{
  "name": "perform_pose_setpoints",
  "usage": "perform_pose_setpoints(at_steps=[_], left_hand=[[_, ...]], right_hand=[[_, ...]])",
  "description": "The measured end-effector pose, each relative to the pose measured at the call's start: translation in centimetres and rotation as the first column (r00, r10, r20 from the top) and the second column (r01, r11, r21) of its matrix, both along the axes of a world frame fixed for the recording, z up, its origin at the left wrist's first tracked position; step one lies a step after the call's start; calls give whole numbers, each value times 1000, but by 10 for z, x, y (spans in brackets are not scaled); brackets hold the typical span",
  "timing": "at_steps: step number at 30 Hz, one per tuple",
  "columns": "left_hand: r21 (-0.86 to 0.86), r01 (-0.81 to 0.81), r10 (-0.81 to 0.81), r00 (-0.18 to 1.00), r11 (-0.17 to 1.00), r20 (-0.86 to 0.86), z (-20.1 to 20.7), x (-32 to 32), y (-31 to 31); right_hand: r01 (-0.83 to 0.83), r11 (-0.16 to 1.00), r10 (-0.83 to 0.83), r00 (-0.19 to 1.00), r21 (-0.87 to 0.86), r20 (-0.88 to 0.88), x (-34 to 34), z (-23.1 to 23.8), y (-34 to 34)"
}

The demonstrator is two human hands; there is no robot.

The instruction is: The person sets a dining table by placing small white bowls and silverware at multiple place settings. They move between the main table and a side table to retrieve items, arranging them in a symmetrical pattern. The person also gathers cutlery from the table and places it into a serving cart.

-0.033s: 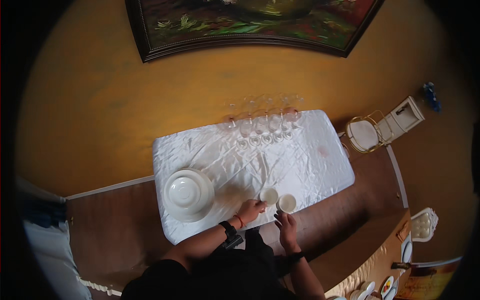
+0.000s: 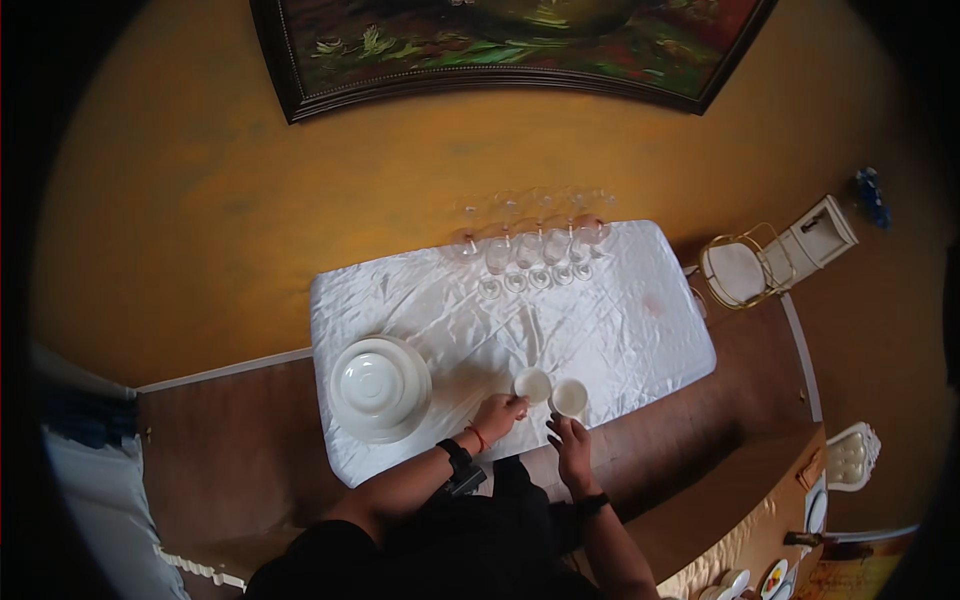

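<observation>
My left hand [image 2: 497, 413] pinches the near side of a white cup [image 2: 532, 384] with its fingers closed. Just to the right, my right hand [image 2: 571, 447] has its fingertips at the near edge of a second white cup [image 2: 569, 399]. The two cups are side by side with their open tops showing, over the front part of a table with a shiny white cloth [image 2: 455, 330]. Whether their bases touch the cloth is hard to tell. A stack of white plates [image 2: 400, 420], topped by a smaller round white dish [image 2: 371, 384], is left of my hands.
Several stemmed glasses [image 2: 528, 250] line the table's far edge by the wall. Beyond the right end is a gold-framed stand with a pale round top [image 2: 733, 272]. A second table [image 2: 735, 535] with dishes and a white tufted chair [image 2: 850, 458] are at the lower right.
Both hands and their cups have shifted slightly away from me and to the left over the tablecloth. The plates and glasses keep their places on the table.
</observation>
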State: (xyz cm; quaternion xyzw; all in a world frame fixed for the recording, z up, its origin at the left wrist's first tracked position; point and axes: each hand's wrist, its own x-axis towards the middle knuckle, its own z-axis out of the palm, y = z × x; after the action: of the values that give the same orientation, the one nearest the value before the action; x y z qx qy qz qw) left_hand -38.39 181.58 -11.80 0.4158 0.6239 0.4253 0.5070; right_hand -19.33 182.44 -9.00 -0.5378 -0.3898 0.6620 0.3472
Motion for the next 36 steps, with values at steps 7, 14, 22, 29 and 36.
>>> perform_pose_setpoints(at_steps=[7, 14, 22, 29, 36], left_hand=[[38, -344, 334, 872, 938, -358, -45, -52, 52], [-155, -665, 558, 712, 731, -425, -85, -87, 90], [-247, -664, 614, 747, 706, -253, -143, -115, 90], [-301, -655, 615, 756, 693, -227, -143, -118, 72], [-199, -724, 639, 681, 660, -356, -148, -130, 43]], right_hand=[[-405, 912, 379, 894, 68, 240, -77, -92, 135], [-473, 872, 448, 875, 126, 181, -146, -134, 180], [-493, 867, 474, 859, 68, 192, -180, -169, 169], [-421, 900, 426, 904, -110, 29, -181, -152, 154], [-291, 950, 307, 938, -115, 161, -170, -114, 136]])
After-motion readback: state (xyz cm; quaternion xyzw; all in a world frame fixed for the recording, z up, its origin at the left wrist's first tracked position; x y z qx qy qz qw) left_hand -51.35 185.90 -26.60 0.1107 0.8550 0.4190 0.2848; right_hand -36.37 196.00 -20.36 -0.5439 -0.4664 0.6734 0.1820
